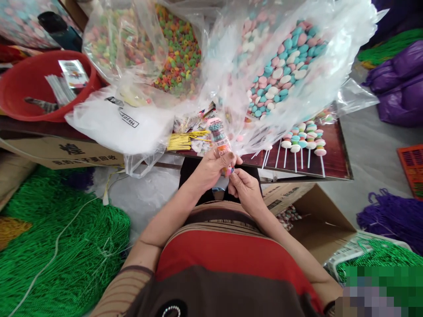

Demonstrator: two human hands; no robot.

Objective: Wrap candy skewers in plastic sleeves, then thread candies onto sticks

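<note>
Gripping a slim printed packet (218,131) in the left hand (213,164), curled snugly round it, and pinching its near end with the right hand (243,185), nearly closed. Held over the near edge of the table (337,164), right of yellow strips (180,142), left of candy skewers (302,137).

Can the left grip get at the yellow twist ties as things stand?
Probably yes: the yellow twist ties lie uncovered close by, though the left grip is occupied with the wrapped candy.
</note>
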